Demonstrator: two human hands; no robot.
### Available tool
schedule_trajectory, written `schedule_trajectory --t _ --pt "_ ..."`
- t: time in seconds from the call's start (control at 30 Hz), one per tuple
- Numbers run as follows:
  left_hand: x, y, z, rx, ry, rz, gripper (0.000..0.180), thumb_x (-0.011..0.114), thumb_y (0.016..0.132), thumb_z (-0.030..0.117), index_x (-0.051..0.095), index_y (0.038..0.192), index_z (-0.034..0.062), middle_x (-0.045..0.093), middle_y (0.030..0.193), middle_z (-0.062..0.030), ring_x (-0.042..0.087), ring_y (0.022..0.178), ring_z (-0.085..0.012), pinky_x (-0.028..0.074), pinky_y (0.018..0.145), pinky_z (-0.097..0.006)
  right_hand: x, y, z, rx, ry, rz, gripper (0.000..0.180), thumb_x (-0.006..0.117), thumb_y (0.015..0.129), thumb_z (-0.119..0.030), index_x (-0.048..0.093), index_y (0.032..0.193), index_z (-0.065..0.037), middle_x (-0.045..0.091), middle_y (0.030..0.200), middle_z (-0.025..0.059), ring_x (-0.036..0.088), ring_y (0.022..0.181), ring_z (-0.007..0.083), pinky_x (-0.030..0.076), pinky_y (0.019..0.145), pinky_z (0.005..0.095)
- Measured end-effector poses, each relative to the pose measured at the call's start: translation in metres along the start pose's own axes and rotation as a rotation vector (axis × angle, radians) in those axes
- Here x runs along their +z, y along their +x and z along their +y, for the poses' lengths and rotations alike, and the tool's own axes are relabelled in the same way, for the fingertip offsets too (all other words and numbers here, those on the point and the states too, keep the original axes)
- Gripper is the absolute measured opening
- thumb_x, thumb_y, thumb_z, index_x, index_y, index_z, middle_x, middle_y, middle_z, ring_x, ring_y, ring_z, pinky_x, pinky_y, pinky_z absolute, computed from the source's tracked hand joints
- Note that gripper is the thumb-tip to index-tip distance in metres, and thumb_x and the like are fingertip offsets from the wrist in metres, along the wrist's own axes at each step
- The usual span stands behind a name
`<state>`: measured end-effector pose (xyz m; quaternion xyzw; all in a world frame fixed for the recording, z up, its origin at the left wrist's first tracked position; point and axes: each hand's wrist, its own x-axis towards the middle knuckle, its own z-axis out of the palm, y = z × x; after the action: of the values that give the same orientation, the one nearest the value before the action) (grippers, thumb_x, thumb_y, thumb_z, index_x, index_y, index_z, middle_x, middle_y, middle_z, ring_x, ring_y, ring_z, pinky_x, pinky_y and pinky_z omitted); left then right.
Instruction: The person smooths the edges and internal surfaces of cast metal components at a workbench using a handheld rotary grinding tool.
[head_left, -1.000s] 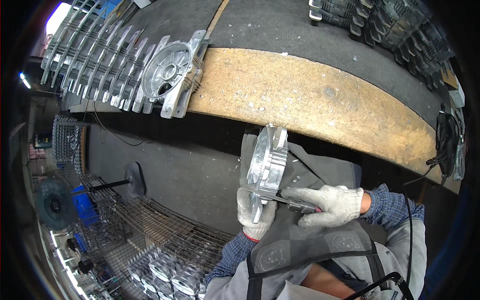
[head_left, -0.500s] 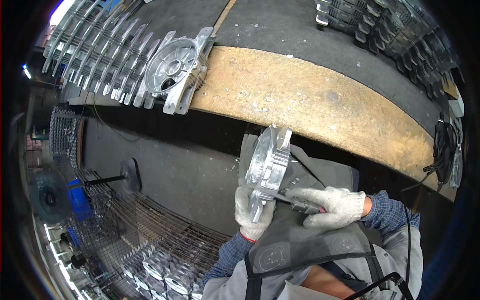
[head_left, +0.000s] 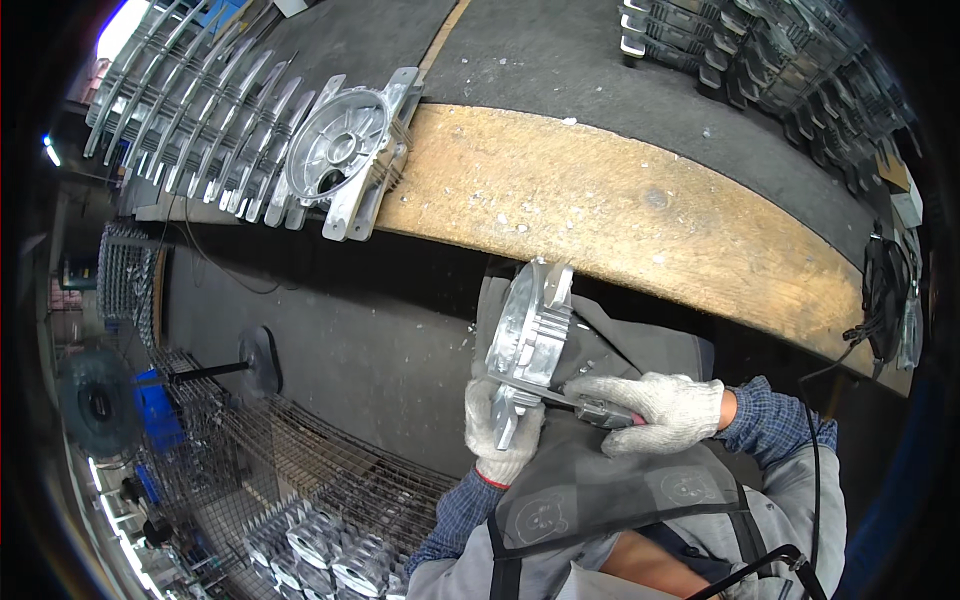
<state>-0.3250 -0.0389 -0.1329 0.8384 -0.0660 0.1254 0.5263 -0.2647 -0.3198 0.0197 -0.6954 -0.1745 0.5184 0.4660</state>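
A round, finned silver metal casting [head_left: 532, 345] stands on edge over my lap, its far end near the bench's front edge. My left hand [head_left: 500, 425], in a white knit glove, is closed around the casting's near end. In my gloved right hand [head_left: 660, 412] is a file-like tool [head_left: 600, 410] with a dark grip and a reddish end. Its narrow metal blade lies across the casting's near side, by the left hand's fingers. The contact between blade and metal is partly hidden.
A wooden board [head_left: 600, 190] with metal chips edges the dark bench. Finned castings [head_left: 200, 110] stand in a row at the left, one round casting [head_left: 340, 150] nearest. More are stacked [head_left: 780, 60] far right. A wire cage [head_left: 320, 440] holds castings below left, beside a fan [head_left: 100, 398].
The casting, both hands and the tool have shifted very slightly to the left relative to the view. The blade sits at a slightly different slant across the casting; both grips are unchanged.
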Motion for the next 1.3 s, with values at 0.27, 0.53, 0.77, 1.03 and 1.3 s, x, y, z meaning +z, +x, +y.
schedule_trajectory --t 0.27,0.53,0.77,1.03,1.3 --pt "0.0 0.01 0.021 0.027 0.17 0.023 0.052 0.086 0.077 0.0 0.057 0.12 0.0028 0.068 0.113 -0.016 0.069 0.101 -0.0311 0.057 0.092 -0.043 0.005 0.011 0.036 -0.233 0.171 0.034 0.082 0.071 0.106 -0.035 0.031 0.171 -0.003 0.057 0.159 0.0254 0.062 0.143 0.0345 0.052 0.117 0.0421" --pt "-0.003 0.008 -0.002 0.015 0.109 0.026 0.065 0.088 0.075 -0.003 0.058 0.132 0.0042 0.07 0.118 -0.0163 0.07 0.106 -0.0361 0.056 0.104 -0.05 0.004 0.004 0.03 -0.192 0.215 0.117 0.082 0.071 0.107 -0.031 0.03 0.172 -0.003 0.058 0.159 0.0243 0.059 0.146 0.0335 0.05 0.119 0.0419" --pt "-0.02 0.019 0.01 0.042 0.296 -0.114 0.065 0.087 0.074 -0.003 0.058 0.132 0.0041 0.07 0.126 -0.0172 0.071 0.114 -0.0371 0.057 0.104 -0.049 -0.008 0.006 0.025 -0.138 0.436 0.098 0.081 0.071 0.107 -0.03 0.03 0.172 -0.004 0.056 0.161 0.0241 0.056 0.149 0.0324 0.048 0.121 0.0415" --pt "-0.022 0.012 -0.003 -0.051 0.179 -0.112 0.065 0.091 0.075 0.002 0.059 0.131 0.0042 0.07 0.127 -0.0178 0.07 0.117 -0.0384 0.055 0.109 -0.051 -0.019 0.021 0.028 -0.208 0.117 0.074 0.087 0.07 0.106 -0.046 0.03 0.172 -0.007 0.063 0.153 0.0267 0.07 0.132 0.0386 0.057 0.11 0.0446" --pt "-0.026 0.025 0.006 -0.007 0.226 -0.117 0.063 0.093 0.075 0.001 0.06 0.128 0.0055 0.071 0.125 -0.017 0.07 0.119 -0.0374 0.055 0.108 -0.05 -0.019 0.023 0.037 -0.258 0.209 0.09 0.083 0.07 0.105 -0.039 0.031 0.171 -0.005 0.062 0.153 0.0249 0.068 0.135 0.0381 0.057 0.113 0.0458"
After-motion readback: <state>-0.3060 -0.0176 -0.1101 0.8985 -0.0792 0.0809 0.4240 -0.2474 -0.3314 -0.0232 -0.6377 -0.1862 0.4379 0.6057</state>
